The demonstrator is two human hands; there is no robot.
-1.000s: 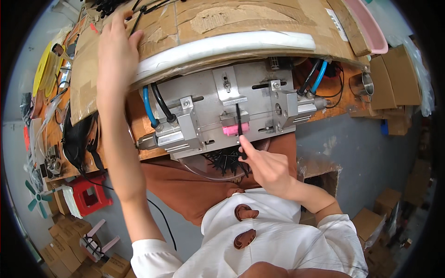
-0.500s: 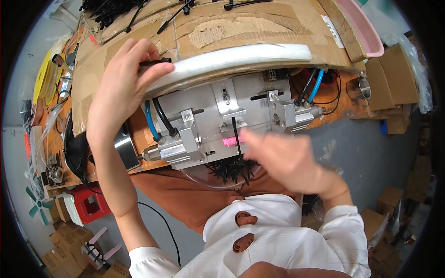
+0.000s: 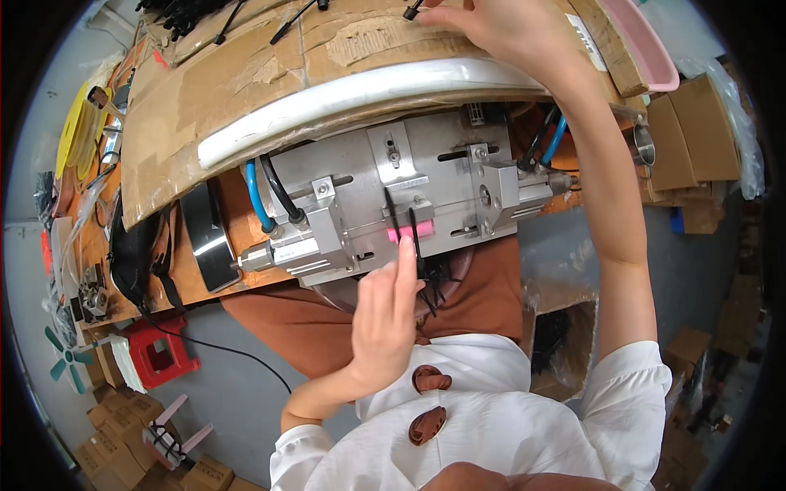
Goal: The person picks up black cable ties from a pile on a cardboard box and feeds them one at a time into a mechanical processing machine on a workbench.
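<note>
Black rod (image 3: 391, 211), slim and slanting, has its lower end at the tip of the left hand's (image 3: 385, 319) straight index finger, over the middle of the metal plate (image 3: 446, 188); the other fingers are curled in, and whether they grip the rod I cannot tell. A second black rod (image 3: 415, 236) lies just to the right of that fingertip, crossing the pink piece (image 3: 425, 227) toward the plate's near edge. The right hand (image 3: 524, 37) reaches over the cardboard sheet (image 3: 246, 123) to its far side, thumb stretched toward a black part (image 3: 411, 13); the upper border cuts the fingers off, so how wide they are spread, and any hold, cannot be told. Around the pink piece, metal blocks stand toward the plate's left and right ends. Below the plate's near edge, a clear bowl (image 3: 336, 299) holds more black rods. A white padded strip (image 3: 352, 94) runs along the cardboard's near edge. Left of the plate, a dark phone (image 3: 205, 229) lies by the near edge of the orange tabletop (image 3: 182, 282).
</note>
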